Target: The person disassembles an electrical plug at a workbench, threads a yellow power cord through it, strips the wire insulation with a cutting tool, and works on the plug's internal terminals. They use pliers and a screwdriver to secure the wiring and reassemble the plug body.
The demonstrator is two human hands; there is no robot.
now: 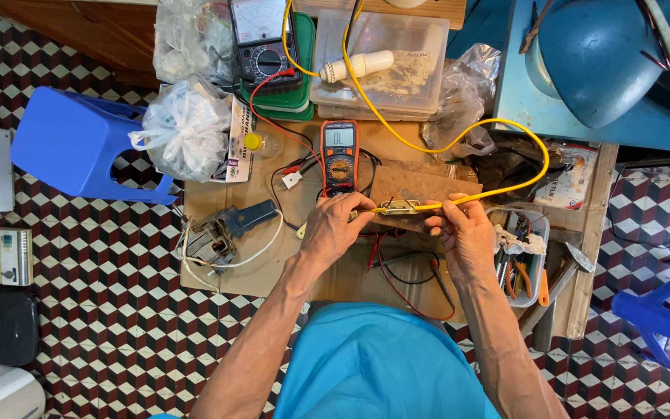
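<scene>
Small metal fitting (pixel 399 206) pinched in left hand (pixel 335 229); yellow cable (pixel 490 190) gripped by right hand (pixel 463 233), end at fitting, joining unfinished; orange multimeter (pixel 339 155) untouched beside.

Both bare forearms reach forward from the bottom edge and converge toward the middle. The left hand (pixel 333 226) is knuckles up, its fingers curled and pinched together at the tips. The right hand (pixel 463 233) sits level with it, nearby but apart, fingers likewise bent into a pinch.
</scene>
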